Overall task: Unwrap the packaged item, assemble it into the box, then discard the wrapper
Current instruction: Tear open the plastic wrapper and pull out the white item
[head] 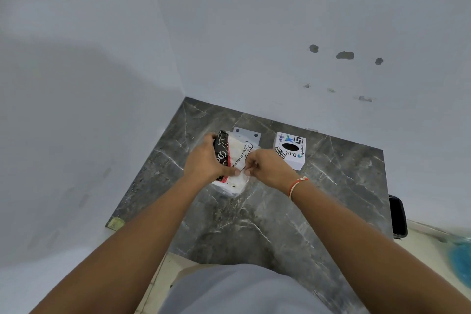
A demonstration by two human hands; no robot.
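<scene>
A wrapped pack [235,151], white with a black and red printed end, rests on the dark marble counter [267,211]. My left hand [207,160] grips its left side, thumb across the front. My right hand [270,168] pinches the clear wrapper at the pack's right front edge, fingertips meeting the left thumb. To the right stands a white box [290,151] with stickers and a black oval opening on top. The pack's lower end pokes out beneath my hands.
A small grey plate with two holes [246,133] lies behind the pack. White walls close the counter at the back and left. A black object [398,216] hangs off the counter's right edge. Something blue [461,260] lies at the far right.
</scene>
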